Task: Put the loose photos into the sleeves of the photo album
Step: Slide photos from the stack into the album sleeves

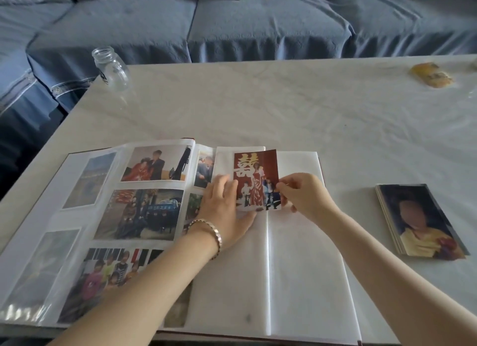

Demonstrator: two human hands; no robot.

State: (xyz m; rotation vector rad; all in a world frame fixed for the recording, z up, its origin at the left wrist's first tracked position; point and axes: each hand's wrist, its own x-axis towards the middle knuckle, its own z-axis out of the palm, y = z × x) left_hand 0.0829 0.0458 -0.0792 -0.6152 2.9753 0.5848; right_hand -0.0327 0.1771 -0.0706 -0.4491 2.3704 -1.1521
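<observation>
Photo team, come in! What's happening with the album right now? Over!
Right hand pinches red photo over blank album page. Left hand flat beside it. Photo stack waiting; nothing blocking.

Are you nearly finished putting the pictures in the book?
Not yet. The left page already has photos in its sleeves. The right hand pinches a red photo over the right page, and the left hand presses that page. A stack of loose photos waits, and the right page looks mostly empty.

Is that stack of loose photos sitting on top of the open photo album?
No, the stack of loose photos lies on the white table, off to the right of the open photo album and apart from it.
</observation>
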